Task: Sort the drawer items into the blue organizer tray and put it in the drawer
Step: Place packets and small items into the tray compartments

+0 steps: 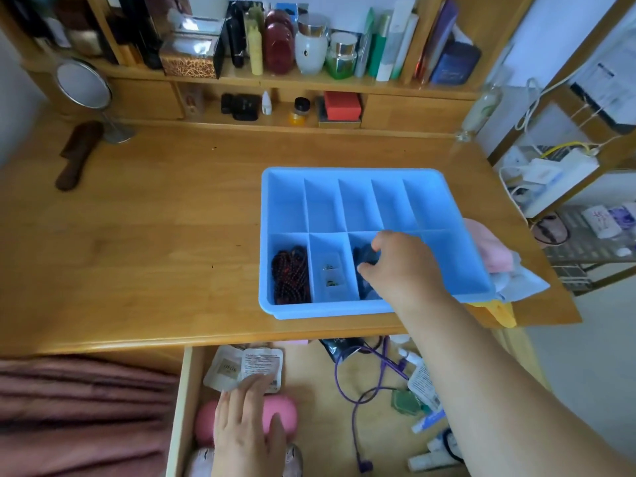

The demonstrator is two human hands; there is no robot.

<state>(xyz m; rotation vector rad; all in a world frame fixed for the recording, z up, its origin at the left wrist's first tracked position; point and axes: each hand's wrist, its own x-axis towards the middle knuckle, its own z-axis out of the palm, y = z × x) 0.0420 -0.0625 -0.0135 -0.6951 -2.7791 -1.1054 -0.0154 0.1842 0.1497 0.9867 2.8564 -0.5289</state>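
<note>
Wooden table under cluttered shelves carries one blue tray, ten compartments. Right hand fingers grasp a dark item there. Left hand, fingers flat, rests in the open drawer.

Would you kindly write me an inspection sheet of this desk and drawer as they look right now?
Surface: wooden desk, blue organizer tray on it near the front edge.
Job's things: dark red beads in the front-left compartment; small clear case in the next; dark blue item in the third; back row bare. Open drawer holds sachets, pink case, small tubes.
Clutter: brush, mirror, pink cloth.
Grippers: right hand pinches the blue item; left hand rests flat on the pink case.
Cables: purple cable in drawer.
Surroundings: shelf of bottles; side rack.
</note>
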